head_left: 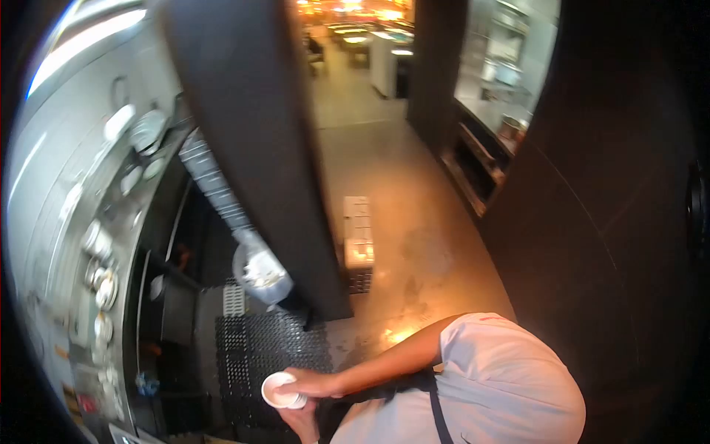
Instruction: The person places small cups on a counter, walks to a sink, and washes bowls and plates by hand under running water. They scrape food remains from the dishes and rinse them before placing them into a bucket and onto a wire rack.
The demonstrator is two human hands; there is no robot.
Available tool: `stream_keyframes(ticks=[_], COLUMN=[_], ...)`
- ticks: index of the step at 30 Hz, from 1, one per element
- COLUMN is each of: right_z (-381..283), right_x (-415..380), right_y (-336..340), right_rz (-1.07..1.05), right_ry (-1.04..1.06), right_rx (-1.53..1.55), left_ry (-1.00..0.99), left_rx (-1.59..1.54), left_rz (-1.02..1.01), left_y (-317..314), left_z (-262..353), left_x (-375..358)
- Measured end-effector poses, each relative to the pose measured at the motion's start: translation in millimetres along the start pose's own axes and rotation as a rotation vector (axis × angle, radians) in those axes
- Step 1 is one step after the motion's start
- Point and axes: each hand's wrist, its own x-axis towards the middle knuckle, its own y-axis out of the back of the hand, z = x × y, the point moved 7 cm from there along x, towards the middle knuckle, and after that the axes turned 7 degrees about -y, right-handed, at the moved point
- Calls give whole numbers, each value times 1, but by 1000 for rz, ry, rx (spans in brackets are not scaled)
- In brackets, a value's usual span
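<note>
A round white cup [271,390] is held low in front of my body, its mouth facing up and toward the camera. My right hand [311,382] grips it from the right, with the fingers reaching over the rim and into the mouth. From below, my left hand [299,420] supports the same cup, fingers around its lower side. A second white edge shows along the cup's lower right, as if another is nested with it. Part of my left hand is hidden behind the cup.
A black perforated floor mat [259,348] lies beyond my hands. By the dark pillar [244,133] stands a clear bin [275,285] with white contents. On the left, a metal counter [122,222] carries several white dishes [106,292]. A walkway [377,170] leads forward to a lit room.
</note>
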Motion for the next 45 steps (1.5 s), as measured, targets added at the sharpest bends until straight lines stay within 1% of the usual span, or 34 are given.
stream_keyframes(ticks=[1,3,4,5,6,7,9,10,11,12,13,15,16,19,20,22,23,25,27,28,31,32,34,35,36,37,38,41,42,45], right_z=[26,42,46,44,31,33,34,29,22,18,19,20,6,17,19,26,21,5,-6,-9,-14,-15,-19,-30,-54,-73,-81,-111,-119,-125], right_x=[1,-34,-56,-82,-119,-142,-175,-201,-228,-252,-265,-287,-311,-339,-349,-370,-384,-414,-437,-449,-473,-480,-493,-501,-514,-525,-531,-553,-556,-554], right_y=[42,112,137,165,185,208,244,264,280,296,314,351,366,439,466,511,530,556,582,595,637,656,697,715,733,749,771,839,864,931], right_rz=[197,405,460,508,576,615,680,718,758,798,816,861,923,1016,1094,1225,1246,1289,1302,1309,1373,1459,1625,1619,1607,1589,1534,1435,1353,1219], right_ry=[65,173,161,147,105,109,116,61,1,-61,-81,-122,-76,-177,-128,-42,-22,27,-61,-104,-132,-45,134,161,184,203,217,113,95,86], right_rx=[-19,-33,-35,-46,-120,-154,-230,-269,-309,-351,-363,-387,-353,-345,-300,-198,-135,-3,22,39,-92,-110,-144,-256,-368,-478,-499,-541,-560,-626], left_ry=[3,-1,-40,84,93,102,196,264,201,205,208,195,185,204,109,-17,-78,-135,-178,-144,-208,65,-107,-188,-176,-218,-204,-177,-170,-198], left_rx=[-59,-114,-63,-146,-165,-183,-309,-378,-286,-266,-247,-267,-275,-367,-371,-334,-307,-302,-324,-319,-402,-360,-311,-287,-293,-200,-184,-184,-191,-126], left_rz=[-106,-313,-452,-517,-606,-691,-809,-836,-963,-1036,-1110,-1215,-1270,-1452,-1525,-1614,-1658,-1856,-2034,-2107,-2210,-2330,-2347,-2353,-2381,-2383,-2334,-2213,-2183,-2055], left_y=[-38,-115,-150,-183,-210,-237,-281,-309,-334,-358,-383,-435,-466,-562,-595,-658,-687,-739,-786,-807,-871,-890,-936,-956,-981,-1004,-1028,-1082,-1101,-1144], left_z=[0,15,53,64,60,60,69,76,79,79,79,87,90,99,92,107,117,131,143,152,161,155,182,188,173,175,183,215,221,204], left_x=[2,3,6,6,5,5,5,3,5,3,0,2,3,11,15,29,37,48,52,53,57,59,72,73,73,79,85,101,108,127])
